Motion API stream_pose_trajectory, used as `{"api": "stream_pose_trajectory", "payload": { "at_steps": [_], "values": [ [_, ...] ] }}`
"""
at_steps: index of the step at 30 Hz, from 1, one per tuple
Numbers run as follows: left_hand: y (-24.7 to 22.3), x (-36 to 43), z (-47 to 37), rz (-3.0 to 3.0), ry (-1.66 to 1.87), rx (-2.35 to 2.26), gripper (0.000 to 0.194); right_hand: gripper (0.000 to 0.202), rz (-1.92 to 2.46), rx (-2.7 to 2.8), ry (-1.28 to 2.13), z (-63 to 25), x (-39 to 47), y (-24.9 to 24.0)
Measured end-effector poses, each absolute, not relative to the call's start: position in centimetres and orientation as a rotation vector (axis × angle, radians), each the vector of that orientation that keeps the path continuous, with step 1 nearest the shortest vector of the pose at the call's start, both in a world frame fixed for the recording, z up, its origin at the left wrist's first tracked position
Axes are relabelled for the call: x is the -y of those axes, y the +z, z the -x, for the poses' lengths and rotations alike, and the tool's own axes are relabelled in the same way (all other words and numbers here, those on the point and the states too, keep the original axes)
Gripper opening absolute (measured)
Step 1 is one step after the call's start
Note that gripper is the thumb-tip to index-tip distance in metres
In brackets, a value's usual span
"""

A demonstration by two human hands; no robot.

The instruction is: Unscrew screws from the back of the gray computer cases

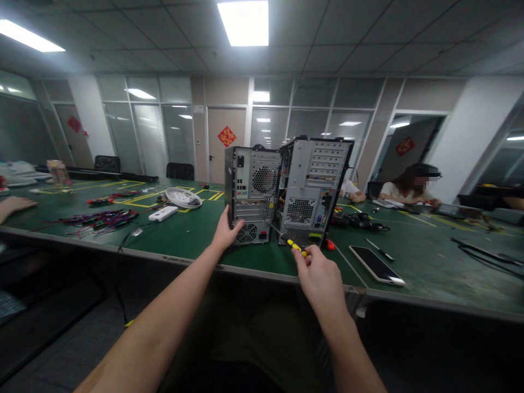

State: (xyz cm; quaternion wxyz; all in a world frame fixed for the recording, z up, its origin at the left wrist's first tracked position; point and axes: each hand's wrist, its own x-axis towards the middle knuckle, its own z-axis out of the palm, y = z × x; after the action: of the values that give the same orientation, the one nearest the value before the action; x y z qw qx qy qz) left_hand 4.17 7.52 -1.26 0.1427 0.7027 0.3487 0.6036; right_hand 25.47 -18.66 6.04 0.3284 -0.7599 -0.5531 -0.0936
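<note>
Two computer towers stand upright side by side, rear panels facing me. My left hand [226, 231] grips the lower left edge of the smaller left tower [244, 203], thumb on its back panel and fingers along its side. In my right hand [321, 273] is a yellow and black screwdriver [292, 244]. Its thin shaft points up and left toward the lower right edge of the left tower; whether the tip touches is too small to tell. The taller right tower [305, 188] stands just behind the screwdriver, with a red-handled tool [329, 245] by its base.
On the green table [196, 232] lie a phone [376, 264], a pen-like tool [379, 249], black cables [360, 221], bundled coloured wires [102, 218], a white power strip [163, 213] and a white round basket [183, 197]. Other people sit at the right; another person's hand [16, 205] rests far left.
</note>
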Motion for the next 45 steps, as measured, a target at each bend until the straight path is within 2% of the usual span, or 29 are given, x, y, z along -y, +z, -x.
{"api": "stream_pose_trajectory", "payload": {
  "at_steps": [4, 7, 11, 15, 19, 23, 31, 35, 45],
  "values": [
    [-1.3, -7.55, -4.2, -2.024, 1.748, -1.001, 0.091, 0.01, 1.949, 1.501, -0.331, -25.61, 18.81, 5.92],
    [-1.25, -7.44, -4.18, -2.021, 1.738, -1.004, 0.092, 0.016, 1.944, 1.521, -0.365, -25.73, 18.92, 5.94],
    [-1.05, -7.22, -4.14, -2.016, 1.725, -1.006, 0.093, 0.013, 1.986, 1.484, -0.281, -25.59, 18.85, 6.16],
    [-0.94, -7.13, -4.12, -2.023, 1.724, -0.994, 0.092, 0.024, 2.029, 1.464, -0.234, -25.29, 18.69, 6.31],
    [-0.95, -7.08, -4.11, -2.014, 1.722, -1.004, 0.091, 0.011, 1.985, 1.499, -0.296, -25.36, 18.78, 6.17],
    [-0.96, -7.04, -4.14, -2.013, 1.716, -1.009, 0.092, 0.015, 1.952, 1.515, -0.361, -25.68, 18.81, 5.88],
    [-1.01, -7.18, -4.14, -2.013, 1.727, -0.993, 0.09, 0.021, 1.975, 1.431, -0.273, -25.56, 18.55, 5.98],
    [-1.02, -7.19, -4.17, -2.017, 1.729, -0.996, 0.09, 0.016, 1.909, 1.462, -0.319, -25.74, 18.76, 6.02],
    [-1.04, -7.19, -4.15, -2.004, 1.712, -1.011, 0.091, 0.023, 1.897, 1.419, -0.307, -25.78, 18.66, 5.76]
  ]
}}
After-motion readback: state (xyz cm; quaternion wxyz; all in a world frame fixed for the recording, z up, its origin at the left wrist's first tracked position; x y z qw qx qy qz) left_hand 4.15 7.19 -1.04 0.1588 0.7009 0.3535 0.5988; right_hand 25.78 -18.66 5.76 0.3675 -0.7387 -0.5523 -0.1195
